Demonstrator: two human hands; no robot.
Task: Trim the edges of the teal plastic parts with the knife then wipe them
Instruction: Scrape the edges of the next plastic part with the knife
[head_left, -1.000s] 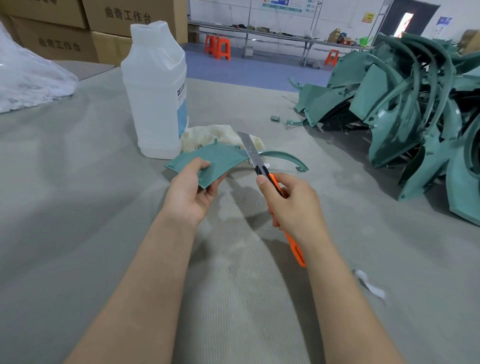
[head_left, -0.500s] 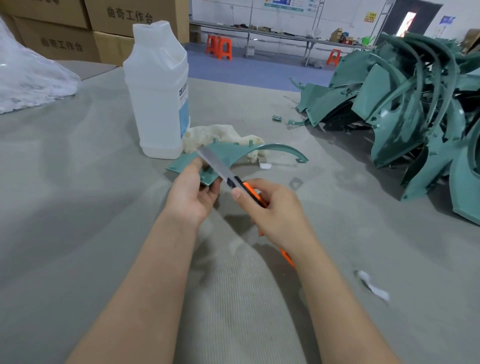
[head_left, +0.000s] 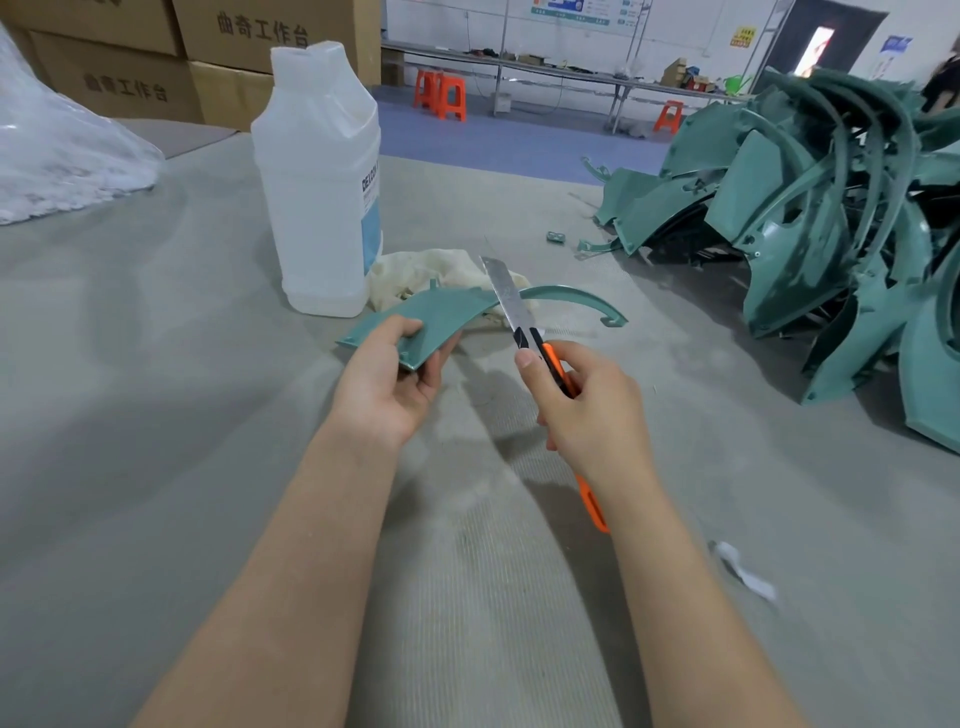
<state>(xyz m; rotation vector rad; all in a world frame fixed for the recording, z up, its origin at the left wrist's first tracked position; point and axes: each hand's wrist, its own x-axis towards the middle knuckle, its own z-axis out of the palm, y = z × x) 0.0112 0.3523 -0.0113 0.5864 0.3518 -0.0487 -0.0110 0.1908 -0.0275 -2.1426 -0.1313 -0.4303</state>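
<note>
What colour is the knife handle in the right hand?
Orange with a black front section; the knife handle shows best in the head view.

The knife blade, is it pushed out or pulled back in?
Pushed out: a long bare metal blade projects beyond the orange knife handle gripped by the right hand.

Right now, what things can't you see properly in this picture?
In the head view:
- knife: the middle of its handle is hidden inside the right hand.
- bottle: its label faces sideways, so the words are unreadable.
- teal part: the left hand covers part of its near edge, and the underside is unseen.
- pile of teal parts: cut off by the right edge.
</note>
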